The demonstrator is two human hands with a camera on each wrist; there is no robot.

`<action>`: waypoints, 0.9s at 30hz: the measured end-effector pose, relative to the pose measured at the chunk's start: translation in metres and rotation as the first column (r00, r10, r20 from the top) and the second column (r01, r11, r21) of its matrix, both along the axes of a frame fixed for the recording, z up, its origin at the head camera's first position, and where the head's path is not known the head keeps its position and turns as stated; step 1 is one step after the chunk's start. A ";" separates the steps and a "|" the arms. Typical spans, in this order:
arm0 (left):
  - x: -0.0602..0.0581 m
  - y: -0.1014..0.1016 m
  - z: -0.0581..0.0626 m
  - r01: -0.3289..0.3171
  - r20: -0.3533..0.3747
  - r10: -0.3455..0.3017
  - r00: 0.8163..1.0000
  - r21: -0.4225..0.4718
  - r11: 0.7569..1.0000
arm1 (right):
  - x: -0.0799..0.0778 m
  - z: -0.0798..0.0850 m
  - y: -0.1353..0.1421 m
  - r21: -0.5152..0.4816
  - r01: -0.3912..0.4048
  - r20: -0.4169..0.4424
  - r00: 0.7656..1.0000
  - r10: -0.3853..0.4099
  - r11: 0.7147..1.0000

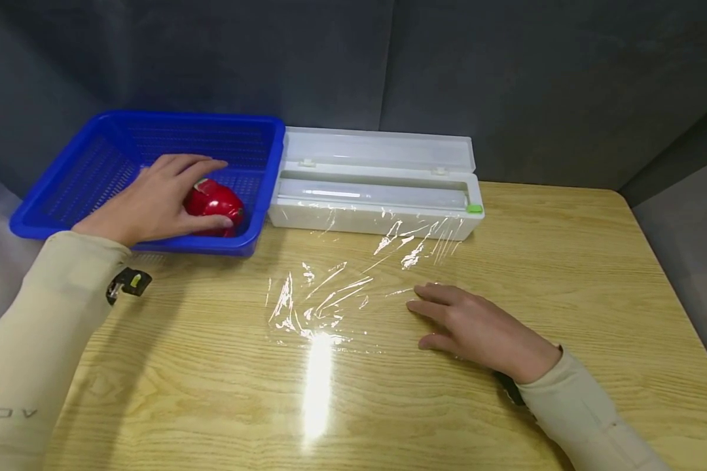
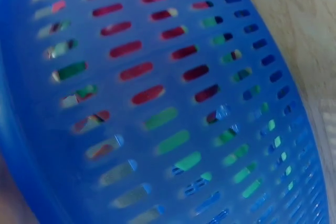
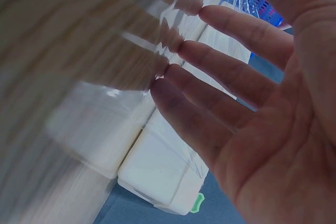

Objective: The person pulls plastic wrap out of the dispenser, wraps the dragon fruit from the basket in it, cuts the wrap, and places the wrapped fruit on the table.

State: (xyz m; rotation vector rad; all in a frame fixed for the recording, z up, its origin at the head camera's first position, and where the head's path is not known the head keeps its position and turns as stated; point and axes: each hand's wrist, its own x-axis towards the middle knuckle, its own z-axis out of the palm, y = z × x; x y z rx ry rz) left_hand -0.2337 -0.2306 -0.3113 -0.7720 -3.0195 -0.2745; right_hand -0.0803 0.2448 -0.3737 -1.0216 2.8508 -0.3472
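Note:
Reaching into a blue plastic basket (image 1: 275, 163), my left hand (image 1: 156, 203) holds a glossy red bell pepper (image 1: 215, 198), thumb at its near side and fingers over its top. In the left wrist view, the slotted basket wall (image 2: 31, 129) hides that hand's fingers; red and green patches show through the slots. A sheet of clear cling film (image 1: 330, 304) lies wrinkled on the table, drawn out from a white dispenser box (image 1: 365, 219). My right hand (image 1: 471, 324) has its fingers extended at the film's right side, fingertips down at the tabletop in the right wrist view.
The dispenser's lid (image 1: 383, 149) is raised at the back, with the film roll (image 1: 371, 191) lying inside. A green slider (image 1: 474, 209) sits at the box's right end. Behind the wooden table (image 1: 212, 392) hangs a dark grey curtain (image 1: 477, 78).

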 end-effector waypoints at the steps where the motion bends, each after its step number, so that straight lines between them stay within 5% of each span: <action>1: -0.001 -0.001 0.000 0.003 0.008 -0.003 1.000 0.003 1.000 | 0.000 0.000 0.000 0.001 0.001 0.002 1.000 -0.001 1.000; 13: -0.011 -0.011 -0.008 0.033 0.099 -0.038 0.994 0.054 0.998 | 0.004 0.003 -0.001 0.019 0.015 0.016 1.000 -0.015 1.000; 21: -0.016 -0.011 -0.014 -0.036 0.272 0.028 0.962 0.027 0.999 | 0.005 0.002 -0.002 0.012 0.015 0.018 1.000 -0.015 1.000; 27: -0.018 -0.012 -0.017 -0.061 0.282 0.041 0.959 0.065 0.996 | 0.003 0.002 -0.002 0.019 -0.006 -0.020 1.000 0.006 1.000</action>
